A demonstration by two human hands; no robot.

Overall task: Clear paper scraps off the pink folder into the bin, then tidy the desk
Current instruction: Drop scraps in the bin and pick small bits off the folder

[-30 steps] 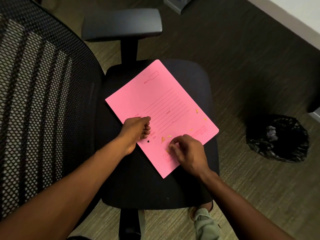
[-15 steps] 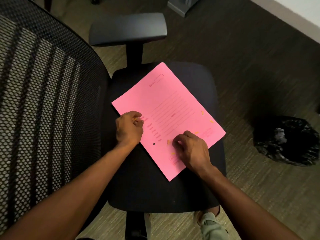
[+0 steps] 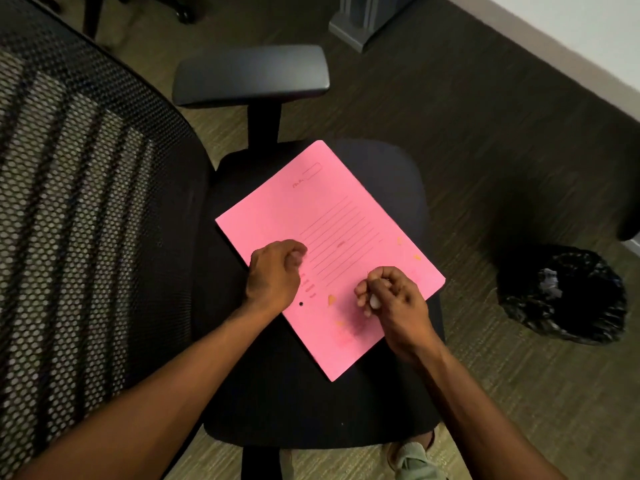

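Your pink folder (image 3: pixel 322 244) lies flat and skewed on the black seat (image 3: pixel 381 174) of the office chair, one corner pointing toward the armrest (image 3: pixel 251 74), the opposite corner toward you. Printed ruled lines run across its middle; a small black punch hole sits near its left edge.

Your left hand (image 3: pixel 273 271) rests on the folder's left edge, fingers curled in toward the palm in a loose fist. Whether it holds anything: cannot tell.

Your right hand (image 3: pixel 391 299) is over the lower right part of the folder, fingers bunched together against the thumb in a pinch. Something pale shows between the fingertips, but it is too blurred to name.

Scraps on the folder: one orange scrap (image 3: pixel 331 299) between your two hands, just right of the punch hole; a fainter one below it, near your right wrist; two more (image 3: pixel 417 257) near the folder's right edge, apart from both hands.

The bin (image 3: pixel 561 296), lined with a black bag, stands on the carpet (image 3: pixel 485 116) to the right of the chair, well apart from the folder. The mesh backrest (image 3: pixel 76 202) fills the left of the view. A shoe (image 3: pixel 414 460) shows under the front of the seat.
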